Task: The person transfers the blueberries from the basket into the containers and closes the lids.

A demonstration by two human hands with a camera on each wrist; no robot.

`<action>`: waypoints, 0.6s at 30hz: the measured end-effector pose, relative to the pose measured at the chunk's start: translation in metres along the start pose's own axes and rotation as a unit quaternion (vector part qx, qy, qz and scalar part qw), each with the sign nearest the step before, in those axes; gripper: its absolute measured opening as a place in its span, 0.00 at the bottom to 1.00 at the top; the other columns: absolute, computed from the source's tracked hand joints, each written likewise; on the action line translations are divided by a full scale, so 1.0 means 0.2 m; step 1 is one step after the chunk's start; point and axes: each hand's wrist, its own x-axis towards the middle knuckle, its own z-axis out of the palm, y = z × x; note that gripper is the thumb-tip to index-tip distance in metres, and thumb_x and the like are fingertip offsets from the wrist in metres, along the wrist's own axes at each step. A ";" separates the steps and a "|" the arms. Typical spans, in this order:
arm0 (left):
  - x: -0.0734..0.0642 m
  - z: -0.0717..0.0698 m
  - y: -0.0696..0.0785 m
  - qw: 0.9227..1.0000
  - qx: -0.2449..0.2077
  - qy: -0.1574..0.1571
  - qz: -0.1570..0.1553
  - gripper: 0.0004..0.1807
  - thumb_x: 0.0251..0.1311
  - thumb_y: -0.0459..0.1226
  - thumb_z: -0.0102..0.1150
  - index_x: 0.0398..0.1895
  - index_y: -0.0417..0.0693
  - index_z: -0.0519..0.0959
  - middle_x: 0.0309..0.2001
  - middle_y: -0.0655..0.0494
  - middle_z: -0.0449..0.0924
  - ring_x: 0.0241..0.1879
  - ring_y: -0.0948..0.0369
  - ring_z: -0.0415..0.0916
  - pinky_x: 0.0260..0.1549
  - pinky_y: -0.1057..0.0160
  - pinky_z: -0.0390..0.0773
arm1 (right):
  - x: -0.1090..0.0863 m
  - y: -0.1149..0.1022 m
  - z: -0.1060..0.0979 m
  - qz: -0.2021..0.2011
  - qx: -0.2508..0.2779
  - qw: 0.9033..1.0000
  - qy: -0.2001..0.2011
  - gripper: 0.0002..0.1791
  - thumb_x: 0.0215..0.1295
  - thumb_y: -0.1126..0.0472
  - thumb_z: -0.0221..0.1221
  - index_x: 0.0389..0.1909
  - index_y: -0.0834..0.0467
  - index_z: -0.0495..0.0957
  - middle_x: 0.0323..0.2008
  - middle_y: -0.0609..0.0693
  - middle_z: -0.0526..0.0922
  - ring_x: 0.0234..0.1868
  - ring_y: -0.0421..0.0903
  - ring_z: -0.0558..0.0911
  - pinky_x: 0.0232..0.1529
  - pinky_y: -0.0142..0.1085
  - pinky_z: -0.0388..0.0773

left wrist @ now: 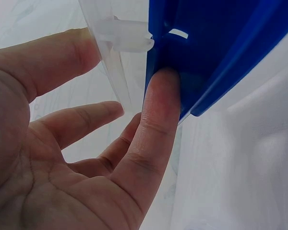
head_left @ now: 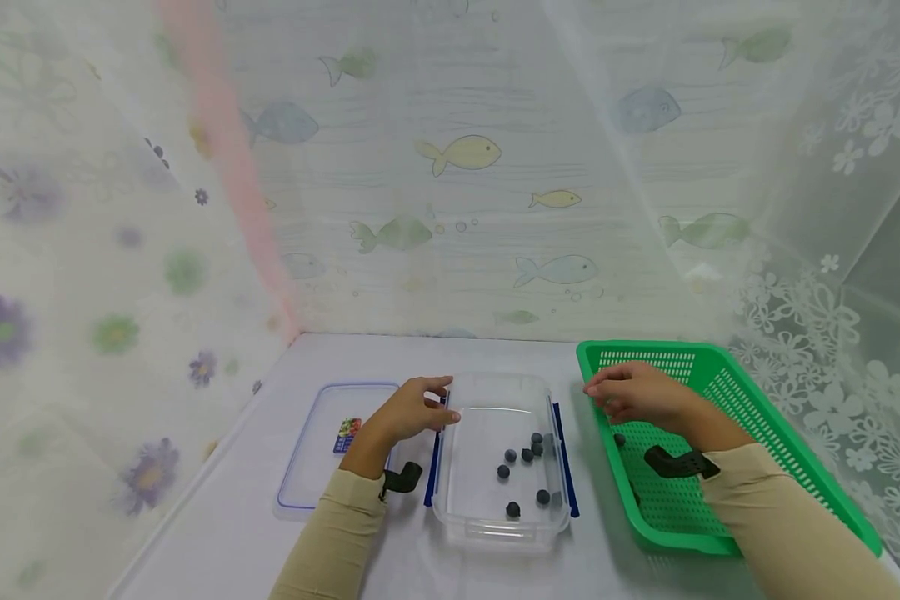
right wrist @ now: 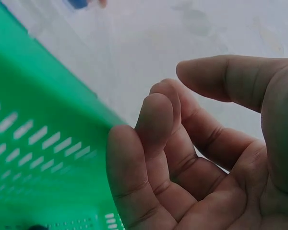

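Observation:
A clear plastic container with blue side latches stands uncovered on the table, several blueberries scattered on its floor. My left hand grips its left side. The thumb lies at the clear wall and a fingertip presses on the blue latch. Over the left rim of a green basket hovers my right hand, fingers loosely bent and nothing between them. Inside the basket, one blueberry shows near that rim; my right forearm hides part of the basket.
Left of the container, a clear lid with a blue-lined edge lies flat, bearing a colourful label. My left forearm crosses its right side. Printed curtains enclose the table at the back and both sides.

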 end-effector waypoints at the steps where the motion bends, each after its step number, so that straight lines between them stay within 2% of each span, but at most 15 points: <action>1: 0.00 0.00 0.00 1.000 0.001 0.000 0.000 0.42 0.62 0.39 0.74 0.79 0.51 0.66 0.70 0.42 0.70 0.48 0.55 0.85 0.49 0.54 0.87 | 0.00 0.01 -0.01 0.005 0.002 1.000 0.004 0.19 0.76 0.58 0.59 0.58 0.68 0.78 0.37 0.53 0.80 0.31 0.44 0.76 0.41 0.44 0.85; 5: 0.00 0.00 0.00 1.000 0.003 0.000 0.000 0.43 0.62 0.40 0.74 0.79 0.51 0.66 0.70 0.42 0.70 0.49 0.55 0.84 0.49 0.53 0.87 | -0.01 0.03 -0.05 0.009 -0.002 1.000 0.004 0.21 0.78 0.57 0.57 0.60 0.70 0.76 0.38 0.53 0.82 0.32 0.43 0.78 0.43 0.46 0.85; 9: 0.01 0.00 -0.01 1.000 -0.001 0.001 -0.001 0.42 0.61 0.40 0.74 0.79 0.52 0.66 0.70 0.43 0.70 0.50 0.55 0.84 0.50 0.54 0.87 | -0.01 0.05 -0.07 0.015 0.001 1.000 0.004 0.21 0.78 0.57 0.56 0.60 0.71 0.76 0.37 0.52 0.80 0.30 0.42 0.76 0.40 0.44 0.84; 15: 0.00 0.00 -0.01 1.000 -0.001 -0.001 0.002 0.43 0.62 0.40 0.74 0.79 0.50 0.66 0.70 0.42 0.70 0.50 0.54 0.84 0.50 0.53 0.87 | 0.02 0.12 -0.09 0.042 0.000 0.999 0.027 0.16 0.77 0.57 0.56 0.48 0.68 0.80 0.33 0.51 0.76 0.25 0.42 0.71 0.34 0.40 0.80; 18: 0.00 0.00 -0.01 1.000 -0.001 -0.003 0.002 0.43 0.62 0.40 0.74 0.79 0.49 0.65 0.70 0.42 0.70 0.50 0.55 0.84 0.50 0.53 0.86 | 0.03 0.16 -0.09 0.063 -0.028 0.997 0.047 0.15 0.76 0.56 0.58 0.46 0.67 0.82 0.35 0.51 0.80 0.27 0.42 0.76 0.35 0.40 0.83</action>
